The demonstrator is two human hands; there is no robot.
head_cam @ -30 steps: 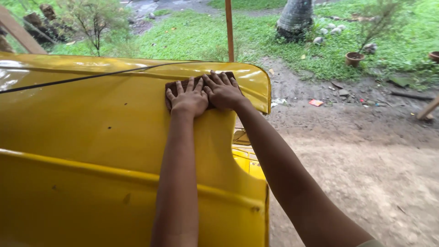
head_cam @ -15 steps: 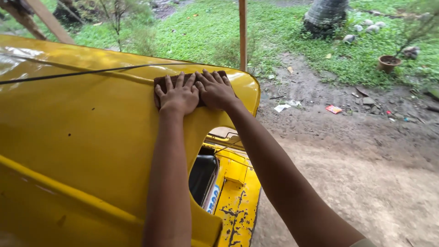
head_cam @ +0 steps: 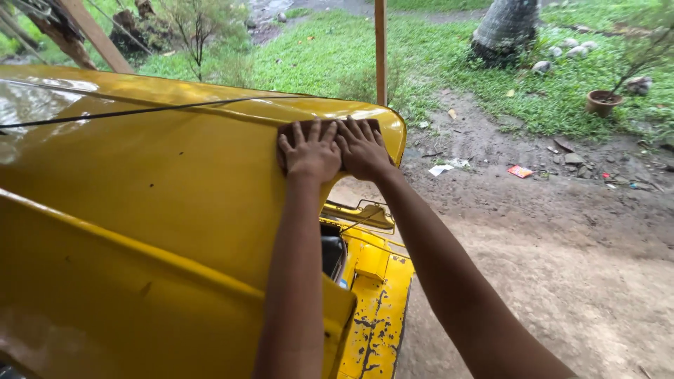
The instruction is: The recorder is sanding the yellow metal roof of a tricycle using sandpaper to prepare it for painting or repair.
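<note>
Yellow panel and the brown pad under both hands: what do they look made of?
The yellow panel looks like painted sheet metal: glossy, reflecting the sky, with pressed creases and chipped paint lower down. The brown pad is mostly hidden under the left hand and right hand; its matte, dull edge suggests cloth or an abrasive sheet, but I cannot tell which.

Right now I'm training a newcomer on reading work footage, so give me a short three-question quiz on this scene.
1. True or false: both hands press flat, side by side, on the dark brown pad.
2. Where on the yellow panel does the pad lie? A) near its top right corner B) at its lower edge
3. What stands on the grass at far right?

Key: 1 true: left hand, right hand, dark brown pad. 2 A: yellow panel. 3 a clay pot.
</note>
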